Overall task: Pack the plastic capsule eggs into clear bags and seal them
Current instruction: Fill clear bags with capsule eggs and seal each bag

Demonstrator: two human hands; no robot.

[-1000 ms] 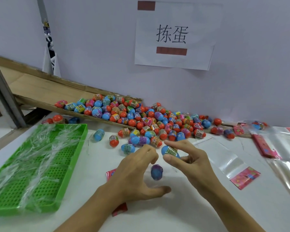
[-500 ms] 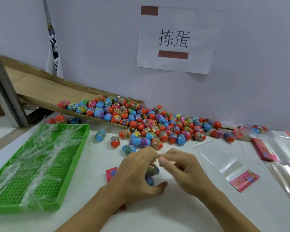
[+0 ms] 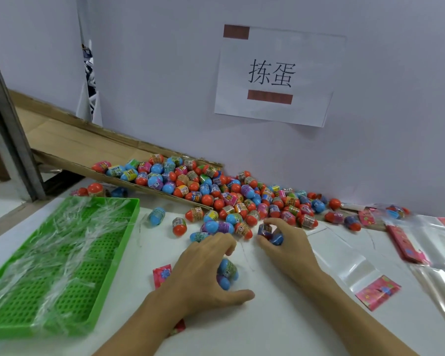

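Curling over two blue plastic capsule eggs [image 3: 226,273] on the white worktop [image 3: 280,327], the left hand [image 3: 206,273] cups them under bent fingers [image 3: 224,244]. The right hand [image 3: 285,247], half a second ago pinched against the left, now sits apart by the egg pile [image 3: 242,199], gripping two blue eggs [image 3: 270,233].

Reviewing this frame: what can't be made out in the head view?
- Left hand: its fingers hide whether a clear bag holds the blue eggs under it.
- Right hand: its grip covers the eggs; the count is unclear.
- Red-headed packet: mostly hidden by the left wrist.
- Egg labels: too small.
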